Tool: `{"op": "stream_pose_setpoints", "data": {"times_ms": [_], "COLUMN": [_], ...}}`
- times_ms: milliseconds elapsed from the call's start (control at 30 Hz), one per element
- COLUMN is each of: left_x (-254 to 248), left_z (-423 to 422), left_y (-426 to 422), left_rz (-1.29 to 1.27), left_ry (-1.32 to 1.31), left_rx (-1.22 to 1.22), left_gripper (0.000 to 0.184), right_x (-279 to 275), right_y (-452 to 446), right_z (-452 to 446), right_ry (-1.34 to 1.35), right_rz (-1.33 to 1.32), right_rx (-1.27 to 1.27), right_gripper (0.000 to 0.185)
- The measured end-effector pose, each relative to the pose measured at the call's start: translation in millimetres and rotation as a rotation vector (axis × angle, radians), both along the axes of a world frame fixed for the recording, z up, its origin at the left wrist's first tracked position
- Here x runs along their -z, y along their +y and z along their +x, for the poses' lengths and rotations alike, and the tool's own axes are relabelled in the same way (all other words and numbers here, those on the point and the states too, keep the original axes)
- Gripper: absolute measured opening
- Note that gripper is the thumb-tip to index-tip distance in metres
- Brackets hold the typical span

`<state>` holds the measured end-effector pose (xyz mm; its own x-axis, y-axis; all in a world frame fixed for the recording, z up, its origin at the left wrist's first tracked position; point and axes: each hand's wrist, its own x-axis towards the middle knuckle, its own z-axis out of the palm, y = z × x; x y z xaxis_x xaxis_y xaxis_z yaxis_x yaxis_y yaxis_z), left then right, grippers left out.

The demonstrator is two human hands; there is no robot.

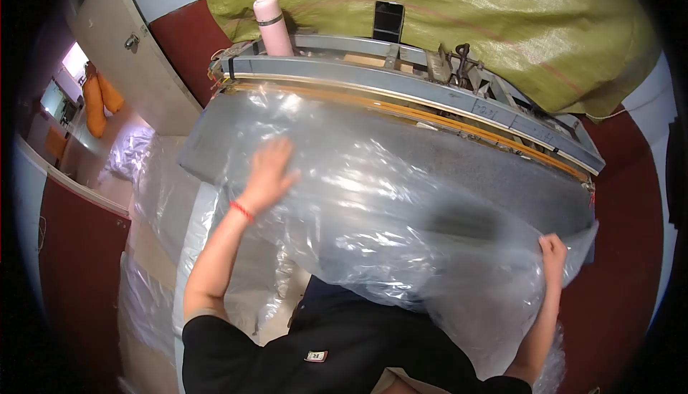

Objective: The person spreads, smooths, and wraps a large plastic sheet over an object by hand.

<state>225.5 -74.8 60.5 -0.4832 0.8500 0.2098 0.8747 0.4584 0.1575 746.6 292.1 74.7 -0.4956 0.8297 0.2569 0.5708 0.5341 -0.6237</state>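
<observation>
Green tarpaulin (502, 14) drapes behind your long metal-framed bench machine (401, 82). Clear plastic film (358, 186) lies across its grey worktop (516, 179) and hangs over the front edge towards you. Your left hand (271, 172) is spread over the film, too blurred to tell if it presses; your right hand (552, 247) pinches the film's right edge. Judging by the lie, the left side is covered, while creases are left and the far right looks bare. Along the back, the frame, pink flask (274, 29) and black phone (388, 20) limit your room.
</observation>
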Motion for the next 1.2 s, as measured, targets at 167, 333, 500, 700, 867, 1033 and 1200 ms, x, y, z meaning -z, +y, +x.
{"op": "stream_pose_setpoints", "data": {"times_ms": [167,333,500,700,867,1033,1200], "left_x": [-16.9,-6.3,-0.6,-24.7,-5.3,10.6,13.5], "left_z": [67.7,11.8,-6.9,54.0,21.6,1.5,1.2], "left_y": [4.1,50.4,79.0,80.4,114.8,139.1,140.9], "left_rz": [-0.176,0.019,-0.080,-0.181,0.402,0.460,0.369], "left_ry": [-0.141,-0.056,0.005,-0.102,-0.251,-0.065,-0.085], "left_rx": [0.169,0.217,0.312,0.380,0.179,-0.164,-0.293], "left_gripper": [0.080,0.079,0.076,0.074,0.029,0.022,0.016], "right_x": [35.3,52.9,70.9,88.8,78.5,78.4,81.6], "right_y": [-3.7,-8.0,-13.0,-23.8,-27.0,-13.5,29.0], "right_z": [119.1,143.5,163.7,232.0,235.2,244.5,249.0], "right_ry": [-0.029,-0.082,-0.124,-0.106,-0.001,0.295,0.393], "right_rz": [-0.166,-0.281,-0.398,-0.523,-0.569,-0.590,-0.456], "right_rx": [0.177,0.163,0.142,0.298,0.408,0.435,0.418], "right_gripper": [0.024,0.024,0.023,0.024,0.021,0.023,0.024]}}
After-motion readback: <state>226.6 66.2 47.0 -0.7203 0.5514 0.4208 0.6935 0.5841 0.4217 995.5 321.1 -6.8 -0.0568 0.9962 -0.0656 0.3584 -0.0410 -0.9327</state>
